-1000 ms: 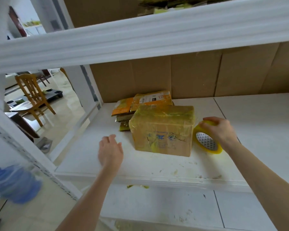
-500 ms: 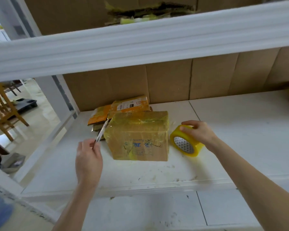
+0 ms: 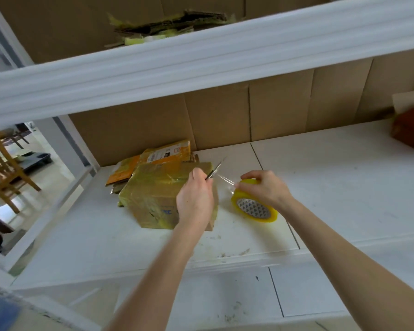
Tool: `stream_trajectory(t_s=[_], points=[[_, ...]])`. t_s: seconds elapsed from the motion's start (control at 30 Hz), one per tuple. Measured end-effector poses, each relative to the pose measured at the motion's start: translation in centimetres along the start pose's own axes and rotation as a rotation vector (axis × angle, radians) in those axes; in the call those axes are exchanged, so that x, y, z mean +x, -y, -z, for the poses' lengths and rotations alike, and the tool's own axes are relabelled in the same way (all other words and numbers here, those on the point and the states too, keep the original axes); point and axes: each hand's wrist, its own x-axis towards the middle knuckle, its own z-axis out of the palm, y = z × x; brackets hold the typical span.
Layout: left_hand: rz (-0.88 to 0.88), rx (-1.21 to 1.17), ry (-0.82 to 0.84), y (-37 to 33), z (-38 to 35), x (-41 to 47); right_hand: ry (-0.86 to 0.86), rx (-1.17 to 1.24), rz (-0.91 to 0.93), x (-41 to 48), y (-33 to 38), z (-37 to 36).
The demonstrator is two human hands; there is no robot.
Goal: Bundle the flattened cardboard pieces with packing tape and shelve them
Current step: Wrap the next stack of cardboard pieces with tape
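On the white shelf [image 3: 344,187], the taped cardboard bundle [image 3: 153,194] lies flat. Over the bundle's right edge, the left hand [image 3: 195,201] grips a thin blade [image 3: 214,172], fingers curled round its handle. Just right of the bundle, the right hand [image 3: 263,189] clasps the yellow tape roll [image 3: 253,209], which rests on the shelf. A clear tape strip [image 3: 225,180] runs from the roll toward the blade. Behind the bundle lies a second flattened stack [image 3: 163,154].

cardboard bundle [image 3: 153,197] is showing tan brown under glossy yellowish tape, with blue print in front | tape roll [image 3: 256,209] is showing yellow, its core a black-and-white triangle pattern | blade [image 3: 214,172] is gleaming silver | packets [image 3: 167,152] are showing orange with a white label | shelf board [image 3: 344,187] is showing white with dark smudges | back panel [image 3: 280,111] is showing plain brown | box [image 3: 411,127] is showing reddish brown
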Motion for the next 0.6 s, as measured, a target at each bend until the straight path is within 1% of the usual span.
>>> stream_trajectory(t_s=[0.2, 0.37, 0.47, 0.53, 0.6], points=[[-0.005, 0.083, 0.01, 0.4, -0.2, 0.3, 0.029, -0.243, 0.003, 0.2, 0.6, 0.1], [-0.005, 0.111, 0.049, -0.3, -0.5, 0.6, 0.069, -0.346, -0.027, 0.2, 0.3, 0.5], [0.012, 0.104, 0.056, -0.3, -0.2, 0.8, 0.075, -0.289, -0.021, 0.1, 0.2, 0.4], [0.016, 0.041, 0.055, -0.2, 0.2, 0.8, 0.058, -0.235, -0.017, 0.1, 0.2, 0.2], [-0.006, -0.003, 0.009, -0.4, 1.1, 0.5, 0.034, -0.233, -0.01, 0.1, 0.2, 0.0]])
